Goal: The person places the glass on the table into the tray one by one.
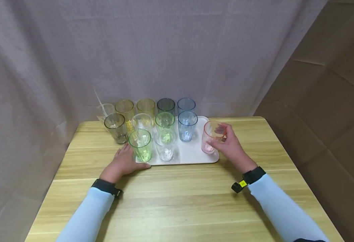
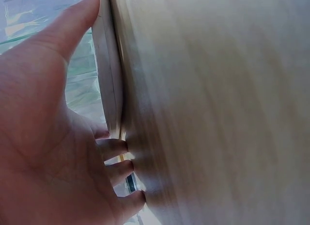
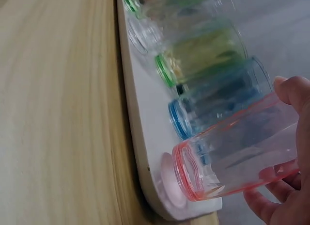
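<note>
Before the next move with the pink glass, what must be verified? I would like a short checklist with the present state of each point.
1. Right hand grips the pink glass: ok, thumb and fingers are around it.
2. Pink glass is over the tray: ok, at the right end.
3. Its base sits flat on the tray: cannot tell.
4. Front blue glass is apart from the pink one: ok, bare tray shows between them in the head view.
5. Left hand is at the tray: ok, thumb along the front edge, near the left corner.
6. Left fingertips are free of the brown glass: cannot tell, they are very close.
</note>
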`<state>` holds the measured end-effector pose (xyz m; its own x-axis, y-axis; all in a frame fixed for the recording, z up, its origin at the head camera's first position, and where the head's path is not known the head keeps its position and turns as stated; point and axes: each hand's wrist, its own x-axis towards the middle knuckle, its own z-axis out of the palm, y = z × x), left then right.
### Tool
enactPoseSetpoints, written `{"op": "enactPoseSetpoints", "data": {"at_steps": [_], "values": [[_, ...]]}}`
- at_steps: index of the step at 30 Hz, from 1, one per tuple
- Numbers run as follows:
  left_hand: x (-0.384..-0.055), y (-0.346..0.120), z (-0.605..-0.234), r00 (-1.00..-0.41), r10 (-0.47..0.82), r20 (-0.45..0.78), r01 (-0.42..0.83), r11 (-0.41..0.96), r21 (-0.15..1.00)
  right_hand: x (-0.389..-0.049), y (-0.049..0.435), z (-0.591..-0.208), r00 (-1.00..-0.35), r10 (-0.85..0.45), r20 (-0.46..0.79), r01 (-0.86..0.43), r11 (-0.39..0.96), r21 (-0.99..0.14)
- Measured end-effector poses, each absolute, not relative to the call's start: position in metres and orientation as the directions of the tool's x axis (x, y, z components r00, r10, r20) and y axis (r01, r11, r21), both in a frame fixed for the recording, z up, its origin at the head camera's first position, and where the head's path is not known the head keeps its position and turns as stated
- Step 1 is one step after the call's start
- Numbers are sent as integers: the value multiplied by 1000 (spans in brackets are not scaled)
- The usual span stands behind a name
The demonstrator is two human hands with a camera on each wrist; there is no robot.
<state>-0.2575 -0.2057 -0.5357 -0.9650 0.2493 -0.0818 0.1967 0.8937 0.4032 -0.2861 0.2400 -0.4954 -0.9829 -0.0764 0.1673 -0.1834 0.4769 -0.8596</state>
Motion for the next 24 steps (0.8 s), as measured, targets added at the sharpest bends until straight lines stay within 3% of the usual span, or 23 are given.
{"op": "enactPoseSetpoints", "data": {"at_steps": [24], "values": [[-258, -207, -538, -966, 245, -86, 190, 894, 407, -271, 165, -499, -962, -210, 173, -244, 388, -889]]}}
